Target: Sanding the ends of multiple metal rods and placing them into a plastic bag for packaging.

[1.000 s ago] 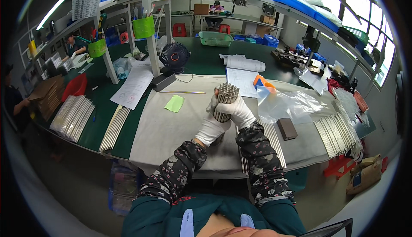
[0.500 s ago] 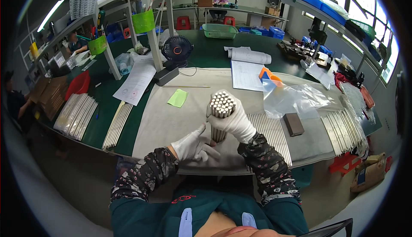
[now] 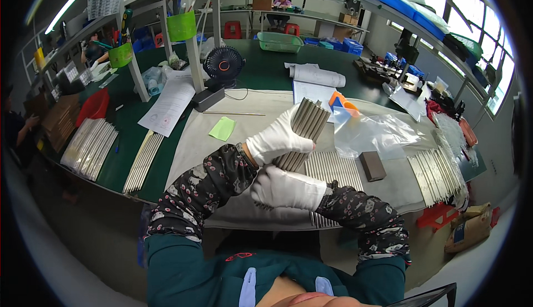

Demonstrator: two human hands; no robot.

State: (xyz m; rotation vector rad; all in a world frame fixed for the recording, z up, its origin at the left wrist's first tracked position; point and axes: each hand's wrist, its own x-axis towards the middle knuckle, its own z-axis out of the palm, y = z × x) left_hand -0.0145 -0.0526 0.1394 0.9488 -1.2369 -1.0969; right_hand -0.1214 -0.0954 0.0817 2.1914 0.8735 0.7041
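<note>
A thick bundle of metal rods (image 3: 308, 122) is held tilted above the grey cloth, its upper end leaning right and away from me. My left hand (image 3: 277, 138), in a white glove, is closed around the bundle's middle. Below it my right hand (image 3: 287, 188), gloved too, wraps the lower part, with a few rod ends peeping out under the fist. Just right of the bundle, a row of loose metal rods (image 3: 336, 171) lies side by side on the cloth, partly hidden by my right forearm.
A dark brown block (image 3: 372, 166) and a clear plastic bag (image 3: 377, 135) lie on the right, near more rods (image 3: 435, 177). Rod packs (image 3: 90, 148) lie on the left. A small fan (image 3: 223, 67), papers (image 3: 168, 105) and an orange tape dispenser (image 3: 344, 103) stand or lie farther back.
The bundle has gone from upright to tilted. My left hand has risen from beside it and closed around its middle; my right hand has moved from its top to its lower part.
</note>
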